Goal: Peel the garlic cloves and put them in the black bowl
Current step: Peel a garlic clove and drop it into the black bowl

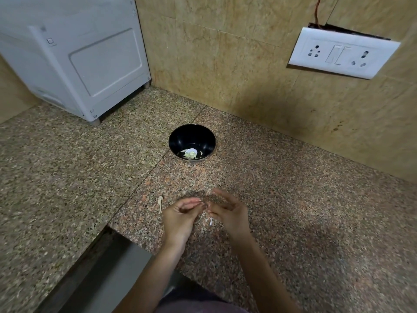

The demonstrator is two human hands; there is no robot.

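Granite counter (293, 199), black bowl (178, 137) upright; hands (206, 210) pinching garlic, orientation unclear

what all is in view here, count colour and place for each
black bowl: 1, black, middle of the counter near the wall
garlic pieces: a few, pale, inside the bowl
garlic skins: several scraps, whitish, on the counter under the hands
stem piece: 1, pale, on the counter beside the left hand
counter: 1, speckled granite
appliance: 1, white, far left corner
socket panel: 1, white, on the wall at right
left hand: 1, fingertips pinched together
right hand: 1, fingers meeting the left hand's
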